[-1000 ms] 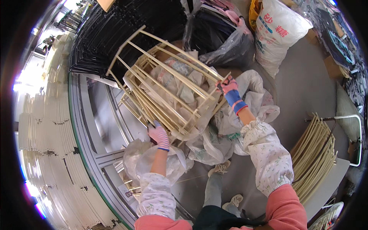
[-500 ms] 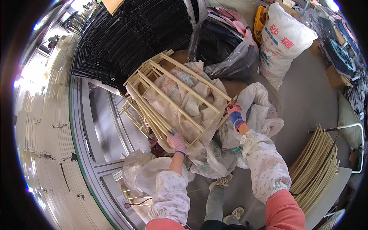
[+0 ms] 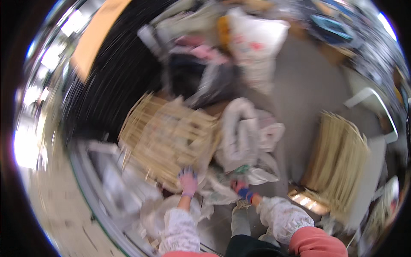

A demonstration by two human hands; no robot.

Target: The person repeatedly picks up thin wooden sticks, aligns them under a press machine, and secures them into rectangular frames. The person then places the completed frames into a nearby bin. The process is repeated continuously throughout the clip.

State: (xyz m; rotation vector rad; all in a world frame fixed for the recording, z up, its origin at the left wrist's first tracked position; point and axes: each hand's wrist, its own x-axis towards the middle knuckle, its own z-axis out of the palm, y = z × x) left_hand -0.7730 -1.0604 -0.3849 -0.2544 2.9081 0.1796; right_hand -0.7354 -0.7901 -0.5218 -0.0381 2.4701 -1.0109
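Observation:
Motion blurs much of the view. A stack of cream-coloured barred frames (image 3: 141,141) lies tilted over a pale sack (image 3: 171,124) at centre left. My left hand (image 3: 188,183), in a pink glove with grey fingertips, is at the stack's near edge, its fingers stretched out. To its right, apart from the frames, is my right hand (image 3: 241,189) in a red and blue glove. It hovers by crumpled white plastic bags (image 3: 239,137); its fingers are smeared, so I cannot see whether they hold anything.
A dense stack of black racks (image 3: 102,85) rises behind on the left. Beyond the frames stand a clear bag of dark and pink cloth (image 3: 192,77) and a full white woven sack (image 3: 254,43). More cream frames (image 3: 334,162) lean in a row at right.
My right hand has left the barred frame's right side and come down toward me. My left hand's fingers have straightened. The frame now lies lower, and the whole view has swung.

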